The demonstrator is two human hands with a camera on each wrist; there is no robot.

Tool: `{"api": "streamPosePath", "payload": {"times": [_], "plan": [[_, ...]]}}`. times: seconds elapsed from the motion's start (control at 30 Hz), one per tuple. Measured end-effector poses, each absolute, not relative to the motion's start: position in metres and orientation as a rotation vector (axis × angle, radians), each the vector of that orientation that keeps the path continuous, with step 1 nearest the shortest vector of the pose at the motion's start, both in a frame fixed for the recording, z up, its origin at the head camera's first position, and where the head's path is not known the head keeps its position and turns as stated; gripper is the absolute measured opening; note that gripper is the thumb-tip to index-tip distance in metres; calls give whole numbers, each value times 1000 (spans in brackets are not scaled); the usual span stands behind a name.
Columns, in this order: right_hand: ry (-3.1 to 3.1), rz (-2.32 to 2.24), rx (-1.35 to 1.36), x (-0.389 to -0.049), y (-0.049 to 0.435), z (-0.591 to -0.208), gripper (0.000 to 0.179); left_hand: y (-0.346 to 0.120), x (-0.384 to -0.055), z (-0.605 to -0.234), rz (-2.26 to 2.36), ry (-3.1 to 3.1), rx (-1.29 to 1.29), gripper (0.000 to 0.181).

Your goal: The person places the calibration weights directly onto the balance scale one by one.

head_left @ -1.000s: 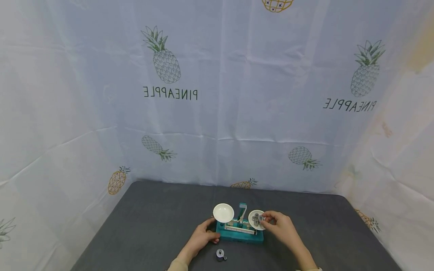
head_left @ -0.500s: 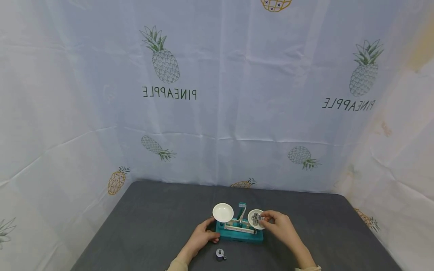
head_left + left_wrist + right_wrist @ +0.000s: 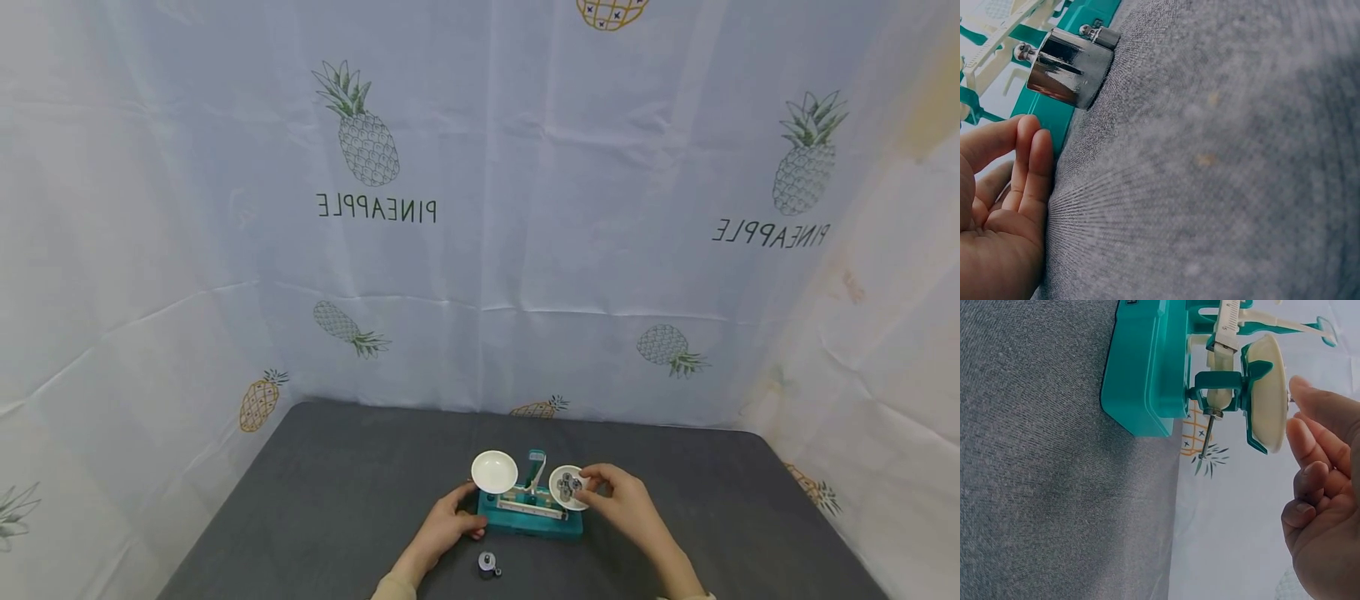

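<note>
A teal balance scale (image 3: 528, 523) stands near the front of the table. My left hand (image 3: 444, 525) holds the left end of its base, index finger behind and thumb in front; its fingers (image 3: 1038, 153) also show at the base in the left wrist view. The left pan (image 3: 494, 472) is bare. Several small metal weights (image 3: 567, 486) sit in the right pan (image 3: 1266, 394). My right hand (image 3: 621, 500) is at that pan's right rim, thumb and index finger spread apart on either side of a weight. A weight's knob (image 3: 1290, 399) peeks out by a fingertip in the right wrist view.
A larger shiny weight (image 3: 1071, 67) with a small weight (image 3: 1105, 37) beside it stands on the grey table (image 3: 360, 467), in front of the scale. A white pineapple-print cloth (image 3: 480, 250) hangs behind and along the sides.
My right thumb and index finger have spread a little, and the weight between them sits lower among the others in the right pan. My left hand has stayed on the base.
</note>
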State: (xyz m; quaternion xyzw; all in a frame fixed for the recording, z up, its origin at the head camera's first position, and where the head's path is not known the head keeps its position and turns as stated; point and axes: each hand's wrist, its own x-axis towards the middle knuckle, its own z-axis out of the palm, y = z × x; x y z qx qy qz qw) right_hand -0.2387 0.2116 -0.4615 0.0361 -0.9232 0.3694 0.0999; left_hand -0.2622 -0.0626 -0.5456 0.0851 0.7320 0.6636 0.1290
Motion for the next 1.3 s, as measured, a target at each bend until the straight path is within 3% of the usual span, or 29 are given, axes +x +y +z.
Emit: {"api": "streamPosePath", "payload": {"times": [0.3,0.57,1.07,1.3], "plan": [[-2727,1132,149,-236,218,-461,28,-63,-262,-545,1927,2116,247,68],[-2668,1169,249,-233,227,-465,45,-64,-262,-544,1926,2115,252,69],[-2768,1327,184,-231,237,-473,64,-63,-262,-545,1923,2130,246,69],[-2837,1420,180,-233,241,-482,72,-63,-248,-519,1939,2122,249,65]]}}
